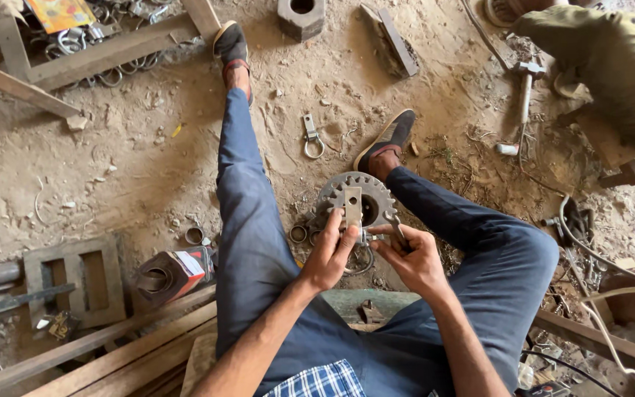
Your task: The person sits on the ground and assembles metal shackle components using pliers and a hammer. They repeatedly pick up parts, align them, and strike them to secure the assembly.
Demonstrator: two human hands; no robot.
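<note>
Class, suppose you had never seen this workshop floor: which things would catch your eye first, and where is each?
First, at the centre, the left hand and right hand meet over a small metal bracket between the person's spread legs. Right behind it a toothed grey sprocket lies on the sandy ground. At lower left, a red and white carton lies tipped beside a grey metal frame.

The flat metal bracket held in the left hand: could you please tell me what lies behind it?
Behind the flat metal bracket lies a toothed sprocket on the sandy ground, its centre hole partly showing. The bracket and left hand cover the sprocket's lower left teeth.
</note>
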